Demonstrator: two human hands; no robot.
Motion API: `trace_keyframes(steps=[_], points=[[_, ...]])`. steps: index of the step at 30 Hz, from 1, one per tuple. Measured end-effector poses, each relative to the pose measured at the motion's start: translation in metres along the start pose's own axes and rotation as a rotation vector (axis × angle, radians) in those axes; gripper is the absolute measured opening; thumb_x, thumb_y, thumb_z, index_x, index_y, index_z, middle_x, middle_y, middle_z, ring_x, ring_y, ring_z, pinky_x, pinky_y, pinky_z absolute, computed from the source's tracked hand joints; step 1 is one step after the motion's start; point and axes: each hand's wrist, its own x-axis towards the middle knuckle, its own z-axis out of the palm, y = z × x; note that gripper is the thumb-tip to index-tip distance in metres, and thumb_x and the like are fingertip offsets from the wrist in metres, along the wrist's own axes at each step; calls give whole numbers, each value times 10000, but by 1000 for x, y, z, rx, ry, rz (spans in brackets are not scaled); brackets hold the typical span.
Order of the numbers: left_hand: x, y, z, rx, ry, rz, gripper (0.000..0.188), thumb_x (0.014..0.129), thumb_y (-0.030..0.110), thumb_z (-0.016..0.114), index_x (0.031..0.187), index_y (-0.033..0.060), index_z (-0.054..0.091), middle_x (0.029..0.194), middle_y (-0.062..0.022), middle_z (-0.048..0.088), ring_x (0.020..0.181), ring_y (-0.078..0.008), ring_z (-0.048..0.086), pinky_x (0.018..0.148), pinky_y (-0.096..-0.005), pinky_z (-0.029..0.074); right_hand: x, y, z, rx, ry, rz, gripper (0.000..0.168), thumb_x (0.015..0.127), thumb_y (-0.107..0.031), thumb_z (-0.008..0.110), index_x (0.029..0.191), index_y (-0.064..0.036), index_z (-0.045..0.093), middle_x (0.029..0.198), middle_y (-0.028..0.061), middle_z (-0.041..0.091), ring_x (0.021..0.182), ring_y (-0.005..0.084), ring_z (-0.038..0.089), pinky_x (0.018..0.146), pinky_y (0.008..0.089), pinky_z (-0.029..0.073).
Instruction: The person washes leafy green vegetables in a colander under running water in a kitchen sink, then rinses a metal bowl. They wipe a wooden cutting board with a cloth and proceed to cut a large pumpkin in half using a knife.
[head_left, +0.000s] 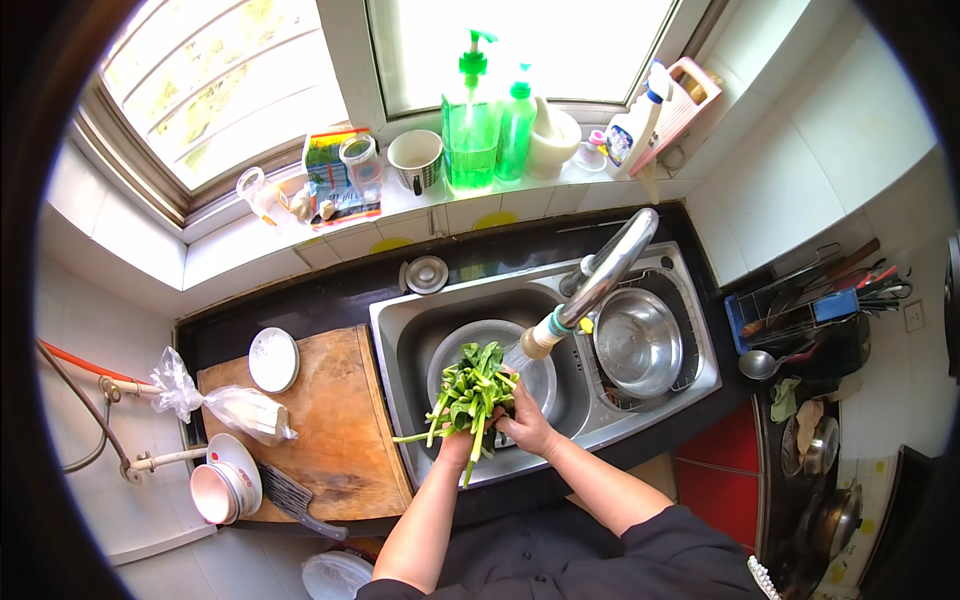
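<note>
A bunch of leafy greens (476, 390) with pale green stems is held in both hands over the left sink basin. My left hand (456, 442) grips the stems from below, its fingers mostly hidden by the greens. My right hand (529, 420) closes on the bunch from the right side. Water sprays from the faucet nozzle (538, 341) onto the leaves' upper right. Under the greens, a round metal basin (442, 349) stands in the left sink bowl. The chrome faucet (615, 259) arches over from the back of the sink.
Right sink bowl: a metal bowl (637, 343) in a wire rack. Left: a wooden cutting board (330, 420) with a cleaver (289, 491), a bagged item (247, 412), a white dish (273, 360) and stacked bowls (217, 491). Green pump bottles (471, 142) and a cup (416, 161) line the windowsill.
</note>
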Motion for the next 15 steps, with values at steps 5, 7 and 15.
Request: trace_keyframes(steps=[5,7,15], points=[[-1,16,-3,-31,-19,28,511,762,128,785,1212,64,551,1150,-49,598,1044,-170,557,899,-318,467,8,-26,0,-87,60,-76,812,694,-47,618,1417,-35,249,1406,206,347,1295,382,384,1064,383,318],[-1,23,-2,-52,-27,8,501,763,124,783,1205,63,554,1141,-46,598,1037,-167,556,896,-317,468,9,-32,0,-80,68,-91,814,709,-72,650,1418,-33,251,1397,197,361,1284,362,395,1064,391,311],[-10,31,-3,-118,-27,0,521,752,93,787,1209,61,538,1133,-40,588,1018,-160,556,887,-304,474,7,-42,-1,-36,49,-93,841,712,-93,713,1418,-36,261,1352,175,415,1236,308,440,1054,395,317]])
